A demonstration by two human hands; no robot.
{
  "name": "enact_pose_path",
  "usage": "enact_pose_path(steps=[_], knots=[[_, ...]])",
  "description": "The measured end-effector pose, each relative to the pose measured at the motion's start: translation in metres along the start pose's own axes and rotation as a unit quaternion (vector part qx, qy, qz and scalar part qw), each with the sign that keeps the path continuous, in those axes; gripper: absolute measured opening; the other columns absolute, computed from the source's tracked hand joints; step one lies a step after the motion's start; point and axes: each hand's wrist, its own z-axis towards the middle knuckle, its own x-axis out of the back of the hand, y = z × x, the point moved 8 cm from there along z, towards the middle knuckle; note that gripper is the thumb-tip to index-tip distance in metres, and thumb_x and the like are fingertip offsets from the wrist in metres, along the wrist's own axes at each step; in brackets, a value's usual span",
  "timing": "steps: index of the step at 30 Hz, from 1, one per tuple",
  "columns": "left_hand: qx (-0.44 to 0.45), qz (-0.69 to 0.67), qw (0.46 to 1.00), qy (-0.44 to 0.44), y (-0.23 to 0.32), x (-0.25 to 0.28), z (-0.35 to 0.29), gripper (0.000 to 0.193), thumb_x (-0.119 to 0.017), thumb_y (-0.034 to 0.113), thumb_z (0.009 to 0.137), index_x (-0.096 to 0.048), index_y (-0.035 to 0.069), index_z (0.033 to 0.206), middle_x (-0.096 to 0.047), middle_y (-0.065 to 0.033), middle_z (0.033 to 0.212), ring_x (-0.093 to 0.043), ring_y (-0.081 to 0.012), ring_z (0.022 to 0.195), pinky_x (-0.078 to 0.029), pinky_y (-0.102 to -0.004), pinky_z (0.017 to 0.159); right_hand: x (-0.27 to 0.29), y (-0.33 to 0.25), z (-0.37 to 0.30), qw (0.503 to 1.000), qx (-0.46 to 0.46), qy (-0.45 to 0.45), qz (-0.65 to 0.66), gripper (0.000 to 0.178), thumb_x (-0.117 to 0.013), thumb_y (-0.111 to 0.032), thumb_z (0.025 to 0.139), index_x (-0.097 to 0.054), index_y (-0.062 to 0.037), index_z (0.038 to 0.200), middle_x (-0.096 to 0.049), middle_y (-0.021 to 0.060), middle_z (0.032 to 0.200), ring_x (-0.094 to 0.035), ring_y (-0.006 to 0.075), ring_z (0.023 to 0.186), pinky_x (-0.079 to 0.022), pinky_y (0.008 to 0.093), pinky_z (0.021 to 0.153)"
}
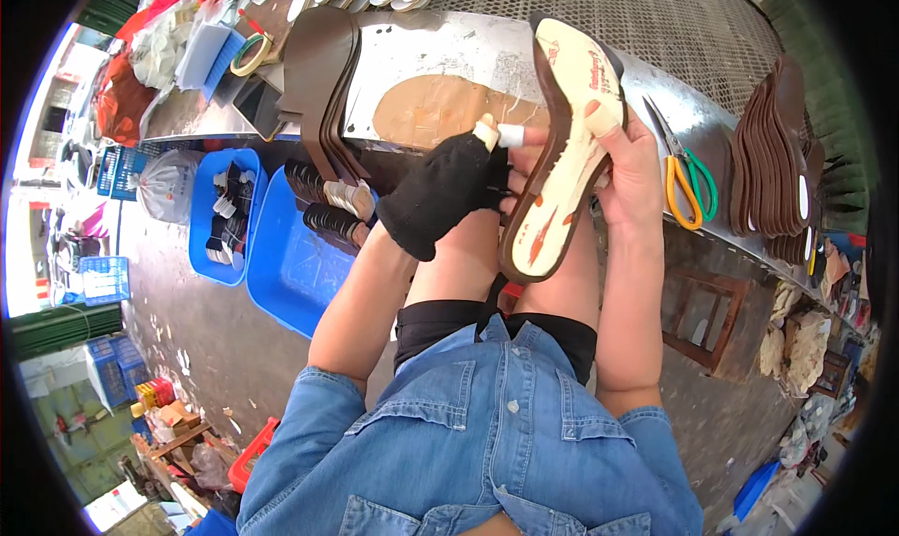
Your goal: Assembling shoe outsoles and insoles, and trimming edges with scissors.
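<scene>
An insole (567, 115) with a cream underside, brown edging and reddish marks is held upright over my lap. My right hand (629, 166) grips it, the taped thumb on its face and the other fingers behind it, their tips showing past the left edge. My left hand (445, 194), in a black glove with a bare thumb tip, is curled beside those fingertips, left of the insole. Its fingers are mostly hidden, so whether it pinches anything does not show. Behind the hands, a brown oval patch (421, 110) lies on the metal worktop (449, 40).
Brown leather pieces (323, 77) drape over the worktop's left edge. Scissors (684, 171) with orange and green handles lie at right, beside stacked brown insoles (770, 152). Blue bins (304, 264) holding parts stand at lower left. A wooden frame (707, 316) is at lower right.
</scene>
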Motion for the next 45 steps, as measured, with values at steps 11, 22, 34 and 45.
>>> enact_pose_path(steps=[11, 22, 34, 45], knots=[[-0.078, 0.498, 0.855, 0.122, 0.020, -0.016, -0.006, 0.017, -0.055, 0.014, 0.088, -0.058, -0.003, 0.089, -0.056, -0.0011, 0.069, -0.047, -0.0052, 0.067, -0.042, -0.0259, 0.061, 0.015, 0.005, -0.002, 0.990, 0.095, 0.097, -0.036, 0.043, -0.071, -0.012, 0.079, -0.054, 0.0044, 0.114, -0.064, 0.0088, 0.101, -0.063, 0.0124, 0.084, -0.051, 0.0244, 0.074], [-0.079, 0.326, 0.942, -0.005, 0.011, -0.014, -0.003, 0.026, -0.060, 0.023, 0.088, -0.059, -0.001, 0.096, -0.059, -0.0042, 0.079, -0.052, -0.0087, 0.073, -0.044, -0.0253, 0.067, 0.005, -0.012, -0.009, 0.989, 0.136, 0.064, -0.019, 0.040, -0.071, -0.010, 0.077, -0.055, 0.0045, 0.111, -0.064, 0.0090, 0.101, -0.062, 0.0122, 0.087, -0.049, 0.0242, 0.079], [-0.107, 0.356, 0.928, 0.023, 0.012, -0.018, 0.003, 0.022, -0.060, 0.021, 0.086, -0.057, -0.001, 0.087, -0.056, -0.0062, 0.067, -0.049, -0.0094, 0.064, -0.042, -0.0296, 0.058, 0.014, 0.005, -0.010, 0.992, 0.073, 0.096, 0.039, 0.033, -0.055, -0.009, 0.087, -0.052, 0.0058, 0.117, -0.062, 0.0111, 0.107, -0.061, 0.0150, 0.092, -0.049, 0.0273, 0.082], [-0.111, 0.156, 0.973, 0.125, 0.020, -0.018, 0.008, 0.022, -0.058, 0.021, 0.089, -0.059, 0.001, 0.098, -0.058, -0.0012, 0.079, -0.053, -0.0080, 0.072, -0.045, -0.0240, 0.067, 0.009, 0.004, -0.022, 0.985, 0.139, 0.103, -0.030, 0.030, -0.054, -0.009, 0.085, -0.054, 0.0057, 0.111, -0.062, 0.0101, 0.106, -0.060, 0.0137, 0.093, -0.047, 0.0273, 0.083]])
